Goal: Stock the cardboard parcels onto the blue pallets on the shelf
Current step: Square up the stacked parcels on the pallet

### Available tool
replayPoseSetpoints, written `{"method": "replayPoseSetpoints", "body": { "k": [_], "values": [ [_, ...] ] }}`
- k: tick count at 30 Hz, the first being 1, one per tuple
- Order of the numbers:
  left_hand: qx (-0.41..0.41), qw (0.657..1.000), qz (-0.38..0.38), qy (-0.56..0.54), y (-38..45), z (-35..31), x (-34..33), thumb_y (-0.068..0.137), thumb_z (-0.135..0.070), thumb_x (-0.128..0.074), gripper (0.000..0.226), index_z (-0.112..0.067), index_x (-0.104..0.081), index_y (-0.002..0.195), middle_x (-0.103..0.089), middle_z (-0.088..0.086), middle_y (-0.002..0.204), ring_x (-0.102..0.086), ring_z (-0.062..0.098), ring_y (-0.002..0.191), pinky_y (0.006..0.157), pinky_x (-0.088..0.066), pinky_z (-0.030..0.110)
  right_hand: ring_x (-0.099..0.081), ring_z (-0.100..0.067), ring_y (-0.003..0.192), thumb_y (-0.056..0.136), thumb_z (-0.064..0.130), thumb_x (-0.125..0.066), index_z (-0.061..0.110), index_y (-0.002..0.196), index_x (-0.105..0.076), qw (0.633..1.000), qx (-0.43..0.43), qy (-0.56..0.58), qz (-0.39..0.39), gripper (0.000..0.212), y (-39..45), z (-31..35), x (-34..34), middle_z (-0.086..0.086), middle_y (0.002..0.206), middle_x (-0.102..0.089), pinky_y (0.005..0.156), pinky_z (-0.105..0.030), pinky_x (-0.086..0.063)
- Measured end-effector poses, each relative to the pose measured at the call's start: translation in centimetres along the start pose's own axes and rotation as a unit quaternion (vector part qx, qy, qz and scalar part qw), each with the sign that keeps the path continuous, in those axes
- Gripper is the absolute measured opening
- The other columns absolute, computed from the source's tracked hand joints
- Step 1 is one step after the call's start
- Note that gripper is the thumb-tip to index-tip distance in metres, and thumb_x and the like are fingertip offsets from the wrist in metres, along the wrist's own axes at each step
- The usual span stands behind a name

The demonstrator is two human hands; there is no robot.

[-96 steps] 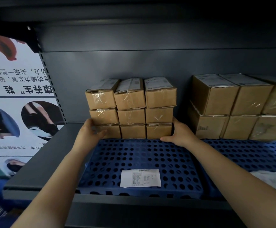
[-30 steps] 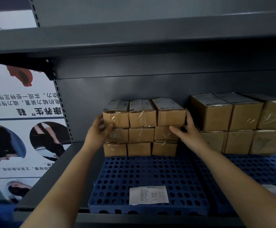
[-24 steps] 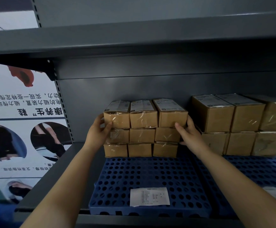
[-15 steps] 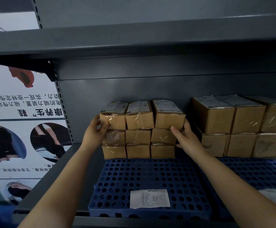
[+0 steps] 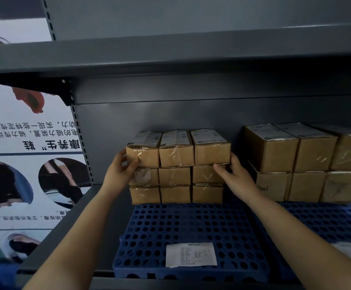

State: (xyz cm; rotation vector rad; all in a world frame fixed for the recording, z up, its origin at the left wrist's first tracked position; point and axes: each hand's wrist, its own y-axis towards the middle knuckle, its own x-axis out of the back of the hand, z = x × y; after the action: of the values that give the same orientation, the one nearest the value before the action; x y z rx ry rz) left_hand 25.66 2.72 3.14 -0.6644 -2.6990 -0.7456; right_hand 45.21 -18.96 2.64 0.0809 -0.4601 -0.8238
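1. Gripping the top row of boxes at its left end, my left hand curls round the corner box, thumb on its front.
2. I should squeeze inward evenly so the middle box cannot drop.
3. My right hand clasps the right end; the row tops a stack at the back of the blue tray.

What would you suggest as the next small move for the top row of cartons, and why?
Probably lift the top row of cartons slightly, as one: the left hand and right hand grip its two ends, and it rests on the middle row.
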Motion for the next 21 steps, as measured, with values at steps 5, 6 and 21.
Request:
{"method": "replayPoseSetpoints", "body": {
  "k": [5,6,21],
  "values": [
    [0.002,1.000,-0.004,-0.010,-0.1,0.0,0.2,0.091,-0.023,-0.056,0.051,-0.012,-0.038,0.138,-0.050,0.008,0.133,-0.050,0.014,0.104,0.074,-0.042,0.024,-0.046,-0.013,0.121,0.090,0.041,-0.055,0.027,0.148,-0.022,1.000,0.000,-0.011,-0.008,0.068,0.3,0.0,-0.1,0.003,0.136,-0.049,0.093,-0.024,-0.034],
    [0.002,1.000,-0.005,-0.013,-0.1,0.0,0.2,0.091,-0.023,-0.056,0.051,-0.012,-0.038,0.138,-0.050,0.008,0.133,-0.049,0.014,0.104,0.074,-0.042,0.023,-0.046,-0.014,0.122,0.090,0.040,-0.056,0.026,0.148,-0.022,1.000,0.002,-0.013,-0.010,0.068,0.3,0.0,0.0,0.002,0.137,-0.049,0.093,-0.024,-0.034],
    [-0.099,0.982,-0.075,0.139,-1.3,-1.8,1.5,0.085,-0.024,-0.066,0.046,-0.012,-0.049,0.126,-0.054,0.010,0.119,-0.053,0.025,0.107,0.081,-0.045,0.037,-0.043,-0.019,0.113,0.085,0.032,-0.065,0.009,0.133,-0.040,0.953,0.142,-0.201,-0.177,0.059,-1.1,2.5,0.6,-0.006,0.118,-0.045,0.089,-0.028,-0.040]
  ]
}}
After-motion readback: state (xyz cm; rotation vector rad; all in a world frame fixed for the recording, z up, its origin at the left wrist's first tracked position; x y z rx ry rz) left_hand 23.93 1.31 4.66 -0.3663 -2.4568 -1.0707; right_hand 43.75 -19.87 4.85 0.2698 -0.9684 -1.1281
